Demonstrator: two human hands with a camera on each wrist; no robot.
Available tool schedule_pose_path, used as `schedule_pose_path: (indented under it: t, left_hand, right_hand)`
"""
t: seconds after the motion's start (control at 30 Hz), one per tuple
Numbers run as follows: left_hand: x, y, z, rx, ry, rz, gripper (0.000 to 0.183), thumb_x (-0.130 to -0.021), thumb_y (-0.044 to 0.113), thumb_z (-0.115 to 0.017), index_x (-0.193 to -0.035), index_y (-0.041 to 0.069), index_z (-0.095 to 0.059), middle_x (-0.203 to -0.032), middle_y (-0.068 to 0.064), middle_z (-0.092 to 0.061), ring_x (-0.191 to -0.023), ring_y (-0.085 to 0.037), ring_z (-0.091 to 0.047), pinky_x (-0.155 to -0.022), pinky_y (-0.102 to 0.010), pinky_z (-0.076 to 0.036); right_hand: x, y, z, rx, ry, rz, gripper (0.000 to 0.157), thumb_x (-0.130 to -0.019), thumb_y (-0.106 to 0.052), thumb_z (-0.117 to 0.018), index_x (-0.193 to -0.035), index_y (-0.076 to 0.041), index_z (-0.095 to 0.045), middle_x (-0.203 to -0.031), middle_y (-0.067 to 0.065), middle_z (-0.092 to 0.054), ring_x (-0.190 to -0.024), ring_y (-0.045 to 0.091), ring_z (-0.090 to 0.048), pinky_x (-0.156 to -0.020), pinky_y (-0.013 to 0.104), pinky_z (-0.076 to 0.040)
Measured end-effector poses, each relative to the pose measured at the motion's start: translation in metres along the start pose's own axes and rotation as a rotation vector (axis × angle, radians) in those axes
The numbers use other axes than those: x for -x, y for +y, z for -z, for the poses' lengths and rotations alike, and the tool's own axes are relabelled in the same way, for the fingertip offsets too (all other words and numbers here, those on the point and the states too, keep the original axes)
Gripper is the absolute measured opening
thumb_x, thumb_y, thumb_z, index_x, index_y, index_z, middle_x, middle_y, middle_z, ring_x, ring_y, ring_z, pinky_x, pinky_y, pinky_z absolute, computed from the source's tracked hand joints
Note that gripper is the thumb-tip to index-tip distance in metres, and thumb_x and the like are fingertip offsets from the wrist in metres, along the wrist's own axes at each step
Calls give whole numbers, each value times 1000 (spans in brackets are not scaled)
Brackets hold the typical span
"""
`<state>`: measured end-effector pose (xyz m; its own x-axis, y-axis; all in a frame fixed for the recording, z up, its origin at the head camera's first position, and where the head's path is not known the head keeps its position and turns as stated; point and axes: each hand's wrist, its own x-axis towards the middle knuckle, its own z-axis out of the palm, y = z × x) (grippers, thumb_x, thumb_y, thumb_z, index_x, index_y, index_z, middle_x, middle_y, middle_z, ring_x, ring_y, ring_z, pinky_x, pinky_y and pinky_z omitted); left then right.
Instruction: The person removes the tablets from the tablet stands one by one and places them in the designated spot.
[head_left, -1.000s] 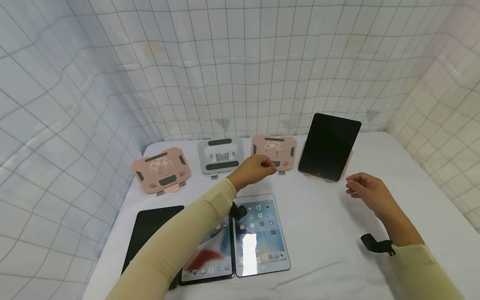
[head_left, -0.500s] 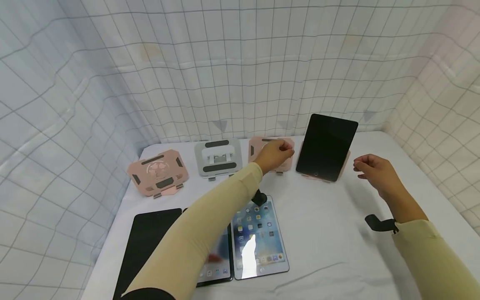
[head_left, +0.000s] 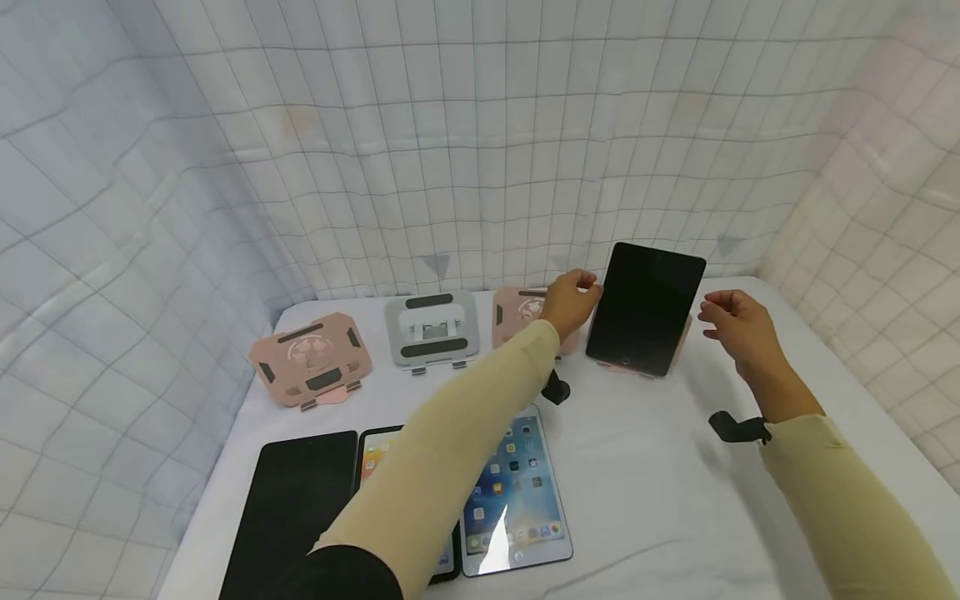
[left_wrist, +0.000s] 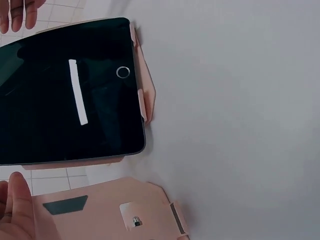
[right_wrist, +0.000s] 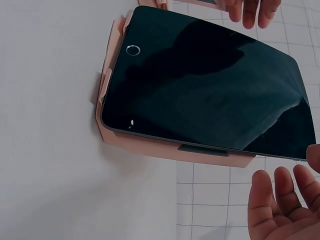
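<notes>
A black tablet (head_left: 647,308) with a dark screen leans upright on a pink tablet stand (right_wrist: 145,145). At its left edge is my left hand (head_left: 572,303), fingers loosely bent and holding nothing. In the left wrist view a small gap shows between that hand (left_wrist: 17,212) and the tablet (left_wrist: 65,110). My right hand (head_left: 741,329) hovers off the right edge, its fingers relaxed. Seen from the right wrist, the thumb lies close to the tablet's upper corner; I cannot tell if it touches. Behind my left hand a second pink stand (head_left: 517,312) is partly hidden.
Farther left stand a grey tablet stand (head_left: 432,330) and another pink stand (head_left: 311,358). A black tablet (head_left: 296,492), a black-framed tablet (head_left: 372,454) and a white tablet (head_left: 517,500) lie in front, partly under my left arm. Checked cloth (head_left: 450,125) hangs behind.
My left hand has moved right and away from me, past the pink stand to the upright tablet's left edge. My right hand has risen slightly toward the right edge.
</notes>
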<state>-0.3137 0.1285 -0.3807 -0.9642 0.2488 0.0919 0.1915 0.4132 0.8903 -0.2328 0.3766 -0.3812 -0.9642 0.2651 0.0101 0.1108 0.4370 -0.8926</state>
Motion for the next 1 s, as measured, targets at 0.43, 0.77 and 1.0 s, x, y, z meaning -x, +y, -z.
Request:
schedule_pose_path:
  t: [0.43, 0.77, 1.0]
  left_hand:
    - [-8, 4, -10, -49, -52, 11, 36, -104, 21, -51, -137, 8, -59, -134, -4, -61, -121, -18, -57, -98, -28, -47]
    - [-11, 4, -14, -16, -29, 19, 35, -103, 21, -54, -136, 11, -60, -129, -3, -64, -120, -18, -58, -97, -28, -48]
    - [-11, 6, -15, 34, 26, -5, 29, -102, 21, -57, -128, 12, -66, -121, -1, -67, -108, -15, -63, -87, -25, -52]
  right_hand:
    - [-2, 6, -11, -64, 13, -6, 46, -106, -29, -43, -136, 6, -42, -125, 20, -50, -103, 16, -59, -75, 13, -51]
    - [-13, 5, -12, -131, 33, 33, 30, -104, -28, -50, -122, -4, -51, -106, 1, -57, -90, 5, -61, -73, 15, -53]
    - [-16, 5, -12, -251, 79, 60, 11, -103, -19, -55, -110, -12, -55, -96, -3, -58, -83, 6, -61, -70, 15, -53]
